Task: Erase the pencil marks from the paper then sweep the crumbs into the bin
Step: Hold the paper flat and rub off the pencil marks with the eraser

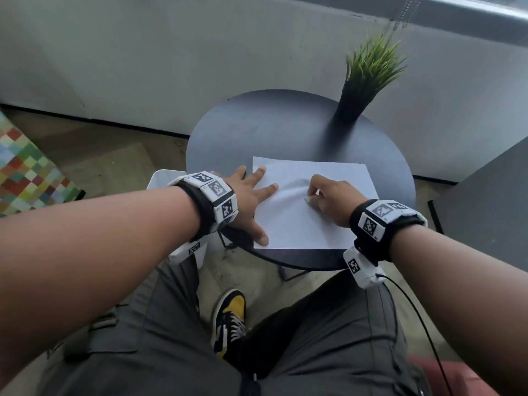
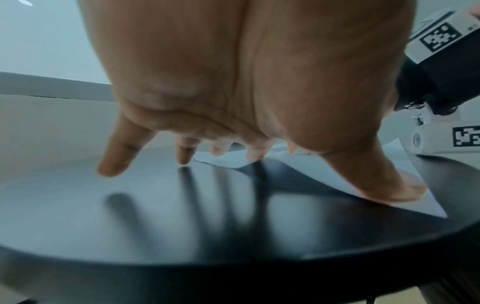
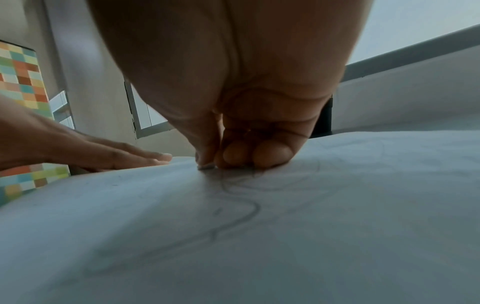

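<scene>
Mid-erase, by the look of it: right hand (image 1: 333, 200) curled, thumb and fingertips pinching a small pale eraser (image 3: 205, 166) down onto the paper (image 1: 337, 178), which lies flat on the round dark surface (image 1: 285, 124) directly under both hands. Left hand (image 1: 248, 195) spread wide and flat, holding nothing, thumb and two fingers pressing the sheet's near-left edge, the outer fingers resting on the bare surface just beyond it. Faint wavy pencil marks (image 3: 249, 207) running from the eraser tip back toward the right wrist, so plenty of line left to clear. Paper visibly bunched into a ridge between the two hands, probably the main risk here: rubbing toward the bracing hand likely to crease or tear the sheet. Better to stroke away from the left hand, in short light passes, following the line toward the right wrist. Worth sliding the left fingertips closer to the eraser to stretch the sheet taut, and keeping pressure even rather than digging in with the eraser's corner. Crumbs too small to make out in any view. White bin (image 1: 160, 181) partly hidden below the left wrist, beside the surface's edge, handy for the sweep later. Potted plant (image 1: 368, 70) standing well beyond the right hand, out of the working area.
</scene>
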The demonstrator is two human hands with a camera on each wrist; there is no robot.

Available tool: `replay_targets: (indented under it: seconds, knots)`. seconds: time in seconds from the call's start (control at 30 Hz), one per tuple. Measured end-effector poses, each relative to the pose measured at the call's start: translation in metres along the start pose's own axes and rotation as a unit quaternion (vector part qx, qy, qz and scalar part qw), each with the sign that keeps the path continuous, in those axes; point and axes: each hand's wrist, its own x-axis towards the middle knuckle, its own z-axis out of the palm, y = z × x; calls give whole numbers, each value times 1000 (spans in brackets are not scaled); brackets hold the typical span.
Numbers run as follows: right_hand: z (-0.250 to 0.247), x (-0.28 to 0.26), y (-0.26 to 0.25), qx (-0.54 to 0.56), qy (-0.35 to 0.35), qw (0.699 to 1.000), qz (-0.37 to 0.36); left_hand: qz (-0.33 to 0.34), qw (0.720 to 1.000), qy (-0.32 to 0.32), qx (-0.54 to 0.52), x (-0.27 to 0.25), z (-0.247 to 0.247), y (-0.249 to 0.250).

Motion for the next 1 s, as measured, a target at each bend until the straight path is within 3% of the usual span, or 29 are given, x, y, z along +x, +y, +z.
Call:
replay_targets:
  seconds: [0.2,0.37,0.57,0.63,0.7,0.77,0.83,0.93,1.0]
  knots:
    - [-1,-5,-16,-18,7,1000,17,22,1000,5,-4,4,12,-8]
    - [27,-49,-59,-82,-86,978,-172,8,1000,-22,-8,0,5,-2]
    - [-4,-3,-20,-59,-4,998,4,7,1000,-29,9,-5,-6,7]
    - [4,-14,-31,-87,-19,994,-56,10,999,-31,13,-4,-5,5]
    - [17,-36,-48,-118,-74,977,-164,21,999,-33,24,-6,-5,3]
    - [15,-44,-51,-128,-109,965,-200,28,998,-36,38,-7,-6,3]
    - [6,-33,-40,-130,-90,973,-167,28,997,-42,52,-7,-8,3]
    - [-8,-17,-12,-57,-43,997,-15,28,995,-39,86,-3,-15,-2]
    - [-9,-14,-1,-9,-19,999,41,19,994,-36,101,-1,-24,-6]
